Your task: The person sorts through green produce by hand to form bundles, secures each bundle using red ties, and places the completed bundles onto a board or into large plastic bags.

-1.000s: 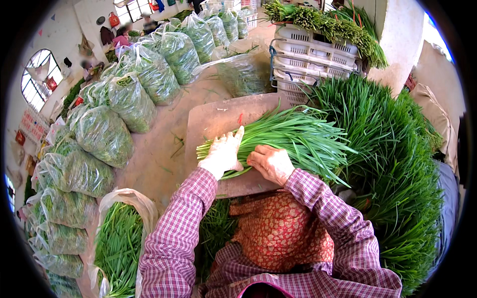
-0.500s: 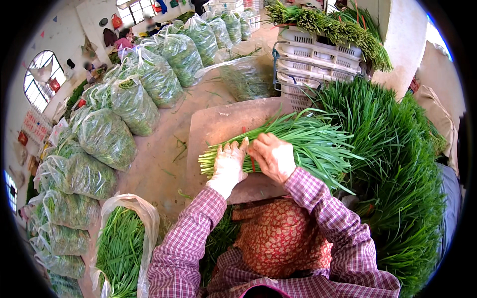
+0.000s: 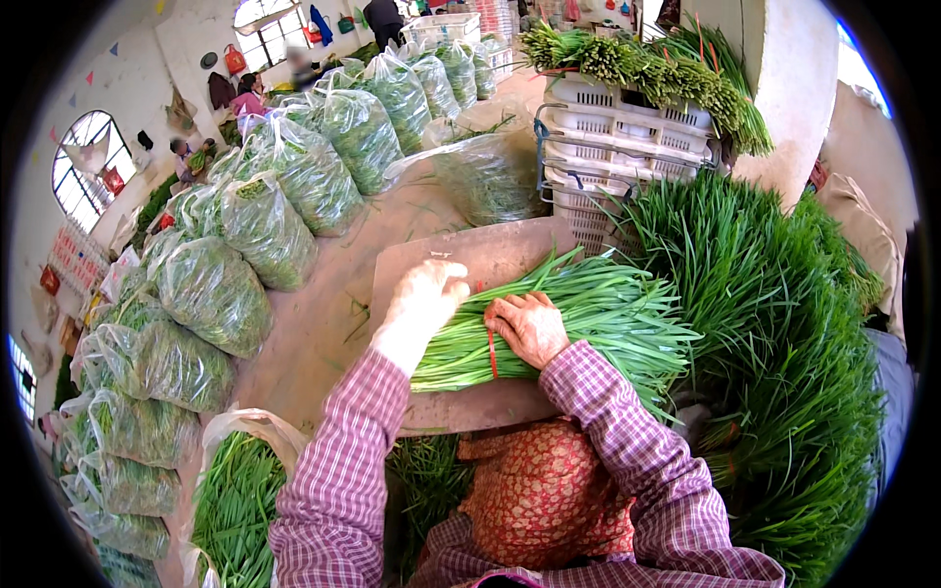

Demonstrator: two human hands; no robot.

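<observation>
Well, the long green bunch point(image 3: 608, 318) lies across the dull brown worktop point(image 3: 417, 263), paler stalks toward the left edge, glossy ribbon-flat leaves fanning past the right. A thin red band point(image 3: 492, 355) crosses it. The right hand point(image 3: 529, 329) rests there, fingers bent; the left hand point(image 3: 423, 306) curls above the stalks. Whether either grips, I can't tell.

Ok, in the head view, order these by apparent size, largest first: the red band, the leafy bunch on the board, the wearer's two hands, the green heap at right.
Green heap
Leafy bunch
Left hand and right hand: too alike to rank
Red band
</observation>
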